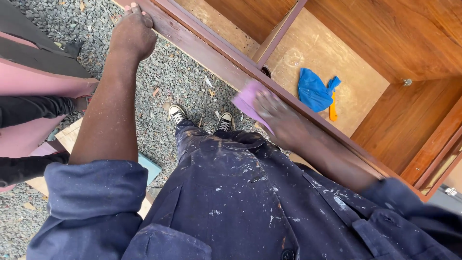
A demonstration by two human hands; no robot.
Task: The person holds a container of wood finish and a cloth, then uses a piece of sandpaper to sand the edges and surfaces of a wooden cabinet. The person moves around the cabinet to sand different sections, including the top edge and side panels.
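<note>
1. Cabinet (226, 62) of reddish-brown wood is lying across the upper right of the frame, open side facing up; I am seeing its dark front rail running diagonally from top centre down to the right edge.
2. Left hand (133, 31), at upper left, is curling its fingers over the far end of that rail, gripping the wood itself.
3. Right hand (279, 118), at centre, is pressing flat on a pale purple sheet (248, 98) that is lying against the rail; motion blur is covering the hand and sheet, so I cannot tell how far the fingers are spreading.
4. Inside the compartment at upper right, a blue cloth (313, 91) is lying on the pale back panel, touching an orange-handled tool (333, 110) just below it.
5. Black-and-white sneakers (202, 118) are standing on grey gravel (178, 72) beside the cabinet, at centre.
6. Paint-flecked navy overalls (240, 202) are filling the lower frame.
7. At left edge, another person's dark sleeves (29, 110) are resting against a pink board (24, 82).
</note>
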